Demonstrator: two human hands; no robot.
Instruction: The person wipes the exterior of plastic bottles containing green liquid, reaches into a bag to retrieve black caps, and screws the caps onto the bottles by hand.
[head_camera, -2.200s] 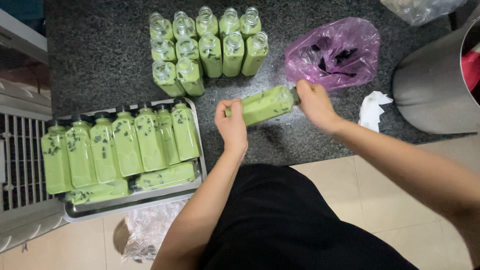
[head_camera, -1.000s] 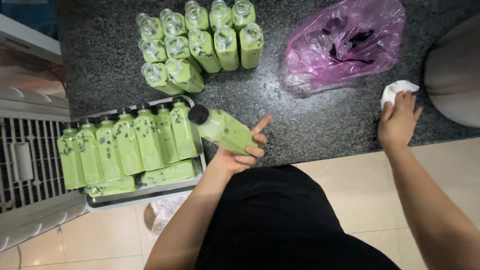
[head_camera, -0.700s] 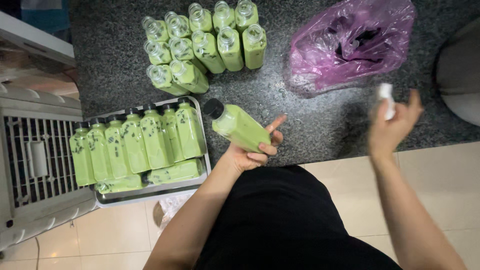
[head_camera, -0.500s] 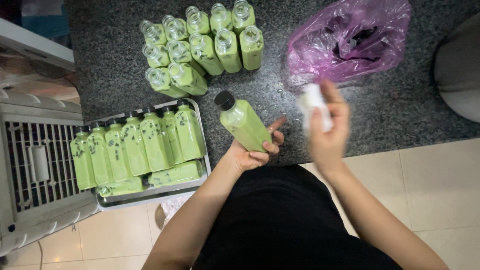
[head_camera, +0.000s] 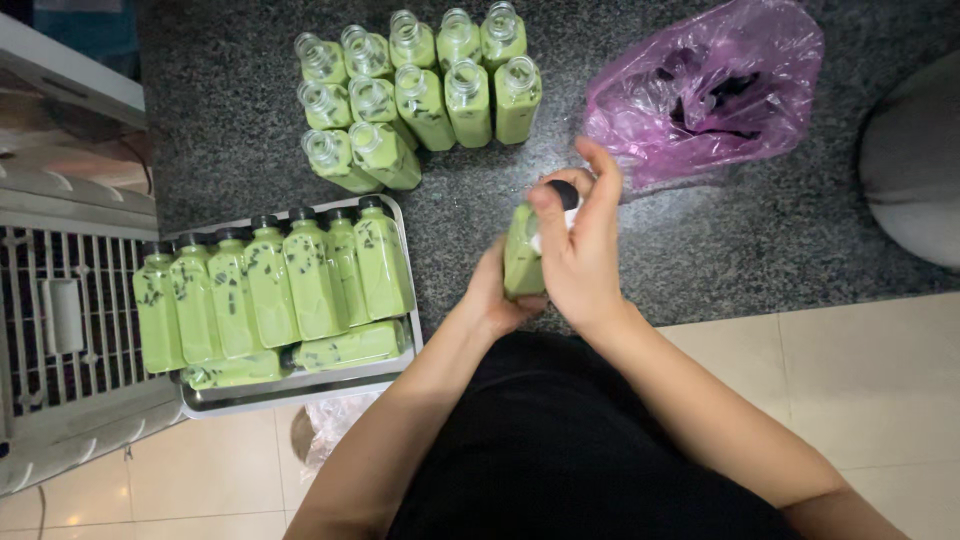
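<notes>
My left hand (head_camera: 490, 296) grips a green drink bottle (head_camera: 522, 262) with a black cap, held upright over the dark granite counter (head_camera: 240, 120). My right hand (head_camera: 580, 250) is wrapped over the bottle's top and side, pressing a small white cloth against it. A cluster of several uncapped green bottles (head_camera: 420, 95) stands at the back of the counter. Several capped green bottles (head_camera: 270, 285) lie packed in a metal tray (head_camera: 300, 385) at the left front.
A pink plastic bag (head_camera: 710, 95) with dark caps inside lies at the back right. A grey rounded vessel (head_camera: 915, 170) sits at the right edge. A white crate with a grille (head_camera: 70, 320) stands at the left. Beige floor tiles lie below.
My right hand let go of the bottle, reached to the right for the white cloth, then brought it back onto the bottle. My left hand kept the bottle and tilted it upright.
</notes>
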